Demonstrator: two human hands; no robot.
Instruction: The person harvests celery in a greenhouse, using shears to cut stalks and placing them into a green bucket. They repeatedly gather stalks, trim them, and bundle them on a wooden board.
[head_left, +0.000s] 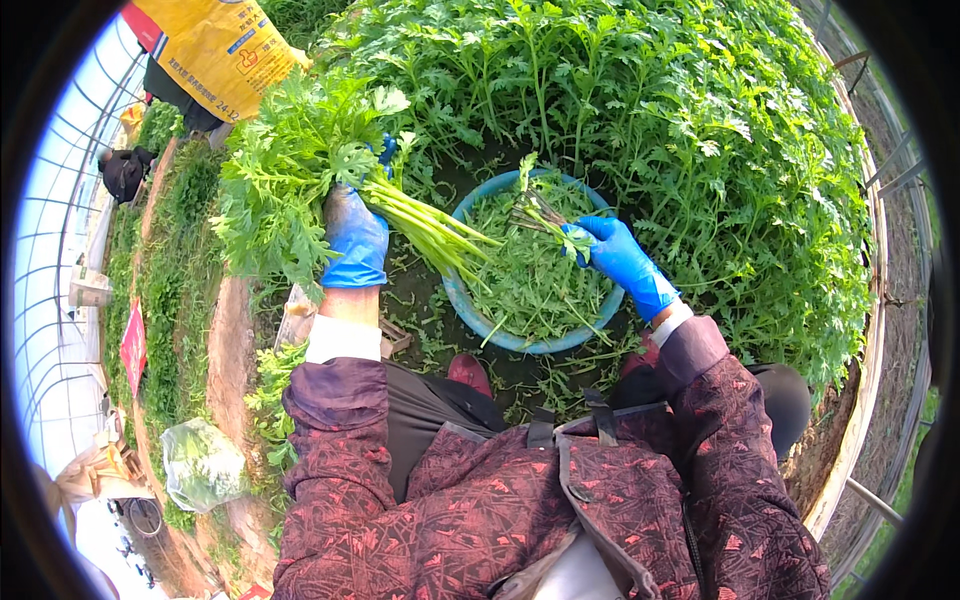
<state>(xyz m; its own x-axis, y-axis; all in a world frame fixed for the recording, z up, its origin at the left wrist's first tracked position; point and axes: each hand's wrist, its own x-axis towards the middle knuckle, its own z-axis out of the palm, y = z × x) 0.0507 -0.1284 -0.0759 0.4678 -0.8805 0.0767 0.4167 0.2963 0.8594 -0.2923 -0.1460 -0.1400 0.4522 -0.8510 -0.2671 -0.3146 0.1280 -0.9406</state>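
My left hand (356, 229), in a blue glove, grips a thick bunch of leafy greens (281, 165) by its pale stems; the leaves point up and left, the cut ends to the right. My right hand (615, 251), also in a blue glove, holds a small clump of stalks (544, 214), some brownish, with a few leaves. That hand is at the right side of a round blue tub (469, 319) on the soil. Loose leaves and stem pieces (540, 277) fill much of the tub. Part of my left hand's fingers is hidden behind the bunch.
Dense leafy plants (720, 150) stand beyond and right of the tub. A yellow printed sack (225, 52) is at upper left, a wooden crate (394, 337) near my left leg. A clear plastic bag (202, 465) lies at lower left. Another person (124, 172) is far left.
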